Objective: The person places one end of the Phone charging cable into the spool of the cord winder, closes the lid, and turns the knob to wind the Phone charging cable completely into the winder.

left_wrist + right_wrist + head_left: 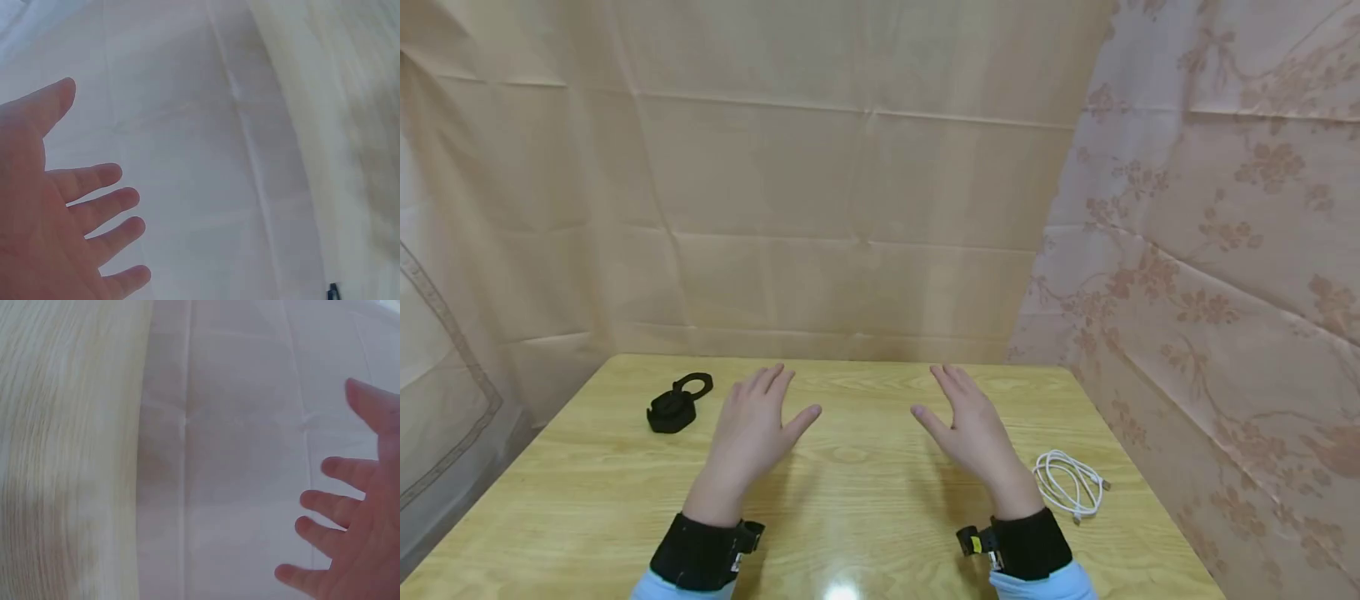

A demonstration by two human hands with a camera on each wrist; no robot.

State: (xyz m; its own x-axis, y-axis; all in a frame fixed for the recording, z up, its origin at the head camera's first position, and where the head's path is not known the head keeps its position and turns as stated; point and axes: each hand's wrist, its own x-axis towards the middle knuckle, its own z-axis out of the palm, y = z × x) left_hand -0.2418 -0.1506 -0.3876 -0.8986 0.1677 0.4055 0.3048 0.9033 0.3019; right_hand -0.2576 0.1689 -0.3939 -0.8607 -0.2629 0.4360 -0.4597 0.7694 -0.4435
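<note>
Both hands are held up over the wooden table (850,467), palms facing each other with a wide gap between them. The left hand (751,429) has its fingers extended and thumb spread, holding nothing; its palm shows in the left wrist view. A black object with a ring and a thick angular body (673,410) lies to its left on the table. The right hand (976,433) is likewise extended and holds nothing, its fingers spread in the right wrist view. A coiled white cable (1072,483) lies on the table to the right of the right wrist.
A beige cloth (850,183) hangs behind the table's far edge. Along the right side hangs a pinkish cloth with a floral print (1225,250). Black bands with small cameras are strapped round both wrists, above light blue sleeves (1045,583).
</note>
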